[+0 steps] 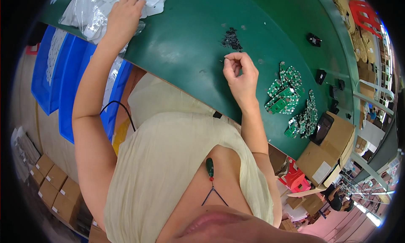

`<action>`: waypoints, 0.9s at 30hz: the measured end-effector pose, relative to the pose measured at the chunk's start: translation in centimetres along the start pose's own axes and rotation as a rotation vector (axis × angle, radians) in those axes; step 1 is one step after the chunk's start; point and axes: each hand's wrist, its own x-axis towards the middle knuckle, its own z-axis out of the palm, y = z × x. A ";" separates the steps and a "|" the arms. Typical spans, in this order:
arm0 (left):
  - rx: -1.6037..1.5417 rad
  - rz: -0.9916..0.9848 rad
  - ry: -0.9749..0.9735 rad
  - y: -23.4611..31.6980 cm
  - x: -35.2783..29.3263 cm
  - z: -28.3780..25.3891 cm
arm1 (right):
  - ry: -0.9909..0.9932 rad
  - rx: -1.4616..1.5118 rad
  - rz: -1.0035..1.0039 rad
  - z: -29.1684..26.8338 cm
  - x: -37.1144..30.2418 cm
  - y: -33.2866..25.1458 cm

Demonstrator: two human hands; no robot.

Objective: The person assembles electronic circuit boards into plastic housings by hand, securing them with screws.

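Note:
At the far left of the green table [177,36], my left hand [125,16] rests over a clear plastic bag [86,17] of flat white plastic parts [155,2]. Its fingers curl downward and the fingertips are hidden, so what they grip cannot be made out. My right hand [242,72] hovers over the middle of the table, thumb and forefinger pinched together. A tiny dark piece [225,59] shows at these fingertips. Just beyond lies a loose heap of small black parts [231,40].
Green circuit boards [284,97] lie in piles to the right. Several black housings [314,40] are scattered near the table's right side, by an open cardboard box [327,148]. Blue bins [69,87] holding white parts stand at the left edge. A black cable [122,104] loops beside my left arm.

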 end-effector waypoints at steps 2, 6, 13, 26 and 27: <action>0.053 -0.021 -0.082 -0.1 0.3 1.3 | 0.001 0.061 0.074 0.0 -0.4 0.1; 0.090 -0.020 -0.062 0.0 1.3 1.0 | 0.024 0.287 0.127 -0.2 -0.9 0.3; -0.115 -0.053 0.067 2.5 1.9 -3.0 | 0.041 0.773 0.243 -0.8 -0.4 -0.8; -1.538 -0.390 -0.144 16.2 -1.2 -5.7 | 0.043 0.864 0.306 -0.2 -0.9 -1.7; -1.509 -0.337 -0.113 16.4 -1.3 -5.6 | 0.046 0.861 0.309 -0.1 -1.1 -1.6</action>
